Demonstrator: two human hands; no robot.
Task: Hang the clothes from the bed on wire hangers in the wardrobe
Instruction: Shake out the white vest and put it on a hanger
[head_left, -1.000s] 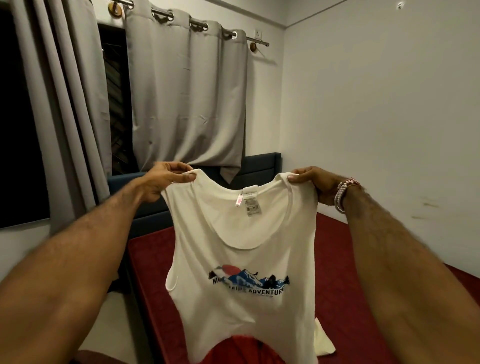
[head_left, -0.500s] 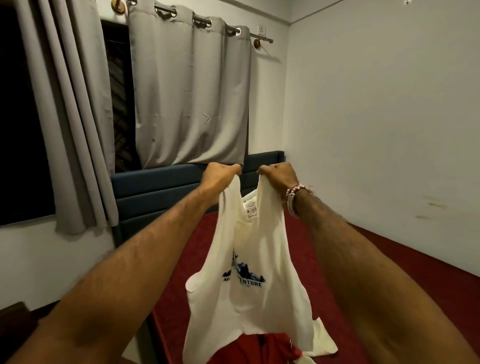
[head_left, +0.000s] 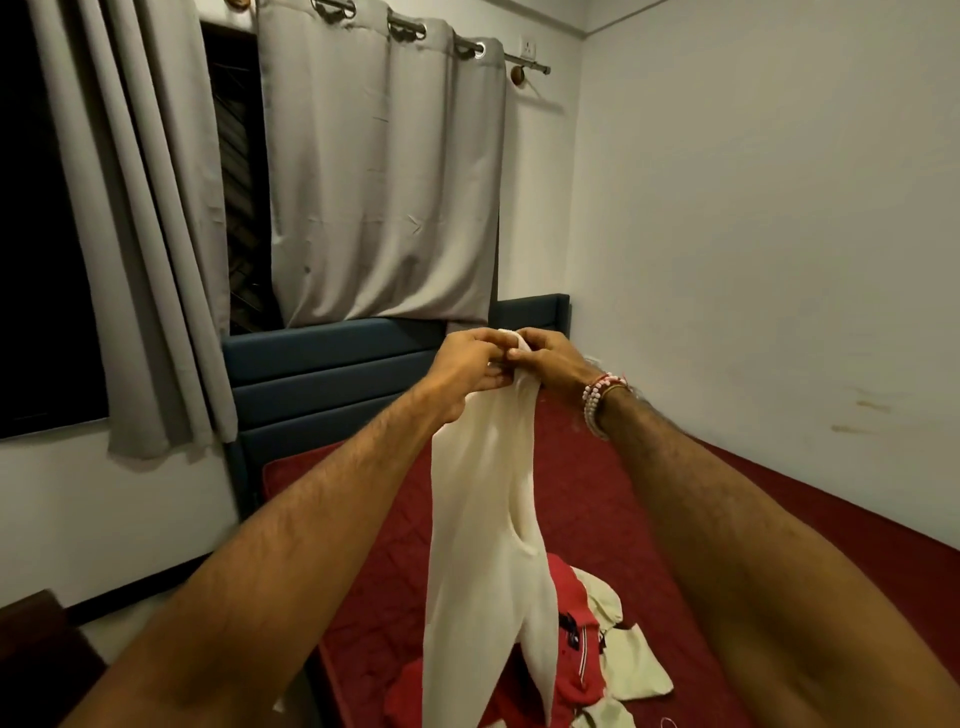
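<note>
Nearest, low in frame: red top (head_left: 571, 649) and cream cloth (head_left: 631, 670) lie crumpled on the bed (head_left: 701, 519), touching each other, not yet hung. In front of them the vest (head_left: 478, 519) hangs as one narrow doubled strip, hem running out of frame; can't tell if it touches the pile. At its top the left hand (head_left: 470, 364) and right hand (head_left: 550, 364) meet, fingers touching, both curled round the bunched shoulder straps. There's a bead bracelet (head_left: 597, 400) on the right wrist. Behind are a blue headboard (head_left: 322, 374), then a grey curtain (head_left: 379, 182) beside a dark window. No hanger or wardrobe is in view, so the vest is held in the air over the bed. Risk, my read: this looks like a handover of both straps to one hand. If one hand lets go before the other has both, a strap slips and the vest falls open or drops on the pile. The fabric looks thin and limp, so an edge-only pinch may creep out. Doubled like this, the neck needs reopening before a wire hanger goes in. Versus half a second ago: hands were close but apart, print and label showing. Now the hands touch, the vest is folded shut and the print is hidden. A second ago it was spread wide, one strap per hand.
</note>
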